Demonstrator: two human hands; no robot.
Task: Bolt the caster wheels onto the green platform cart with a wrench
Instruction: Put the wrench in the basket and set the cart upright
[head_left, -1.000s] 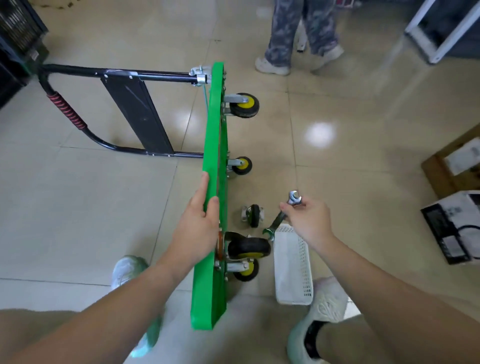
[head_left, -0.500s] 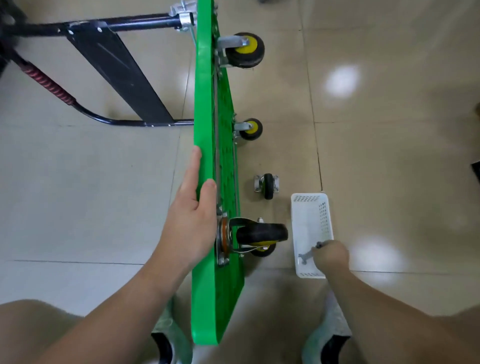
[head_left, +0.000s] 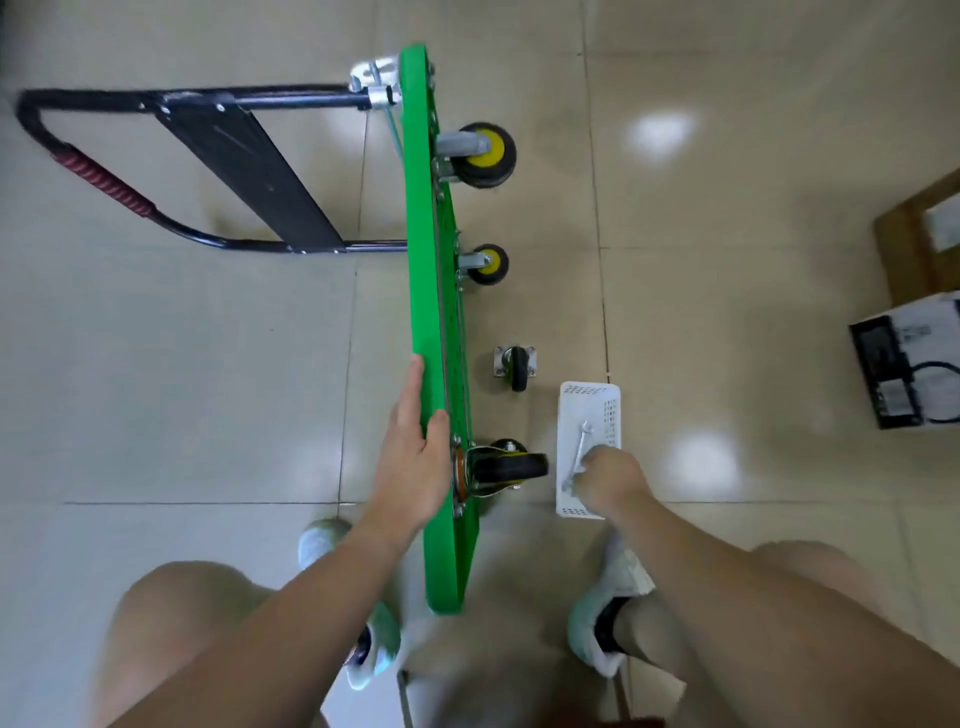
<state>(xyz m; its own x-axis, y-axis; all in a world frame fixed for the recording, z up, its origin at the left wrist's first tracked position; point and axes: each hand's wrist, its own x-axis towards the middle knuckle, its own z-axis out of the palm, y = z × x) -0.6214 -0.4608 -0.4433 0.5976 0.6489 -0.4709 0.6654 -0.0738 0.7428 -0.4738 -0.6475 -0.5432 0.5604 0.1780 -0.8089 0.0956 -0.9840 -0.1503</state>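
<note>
Lowered into the white basket (head_left: 611, 409), the wrench (head_left: 578, 451) now lies under the right hand (head_left: 612, 475), grip unclear, while the left hand (head_left: 410, 467) clasps the edge-standing green cart (head_left: 430, 312); best keep that steady, with the loose wheel (head_left: 517, 368) on the floor nearby.

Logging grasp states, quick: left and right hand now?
Left hand: grips green platform edge.
Right hand: at wrench in white basket; grip cannot be told.

Platform cart (head_left: 423, 312): bright green. Handle (head_left: 291, 98): black, red ribbed grip. Mounted caster wheels (head_left: 485, 154): black tyres, yellow hubs. Loose caster (head_left: 515, 365): black, silvery plate. Basket (head_left: 609, 410): white, perforated. Wrench (head_left: 580, 451): silver. Floor (head_left: 182, 389): glossy beige tiles. Box (head_left: 904, 364): apparently black-and-white.
</note>
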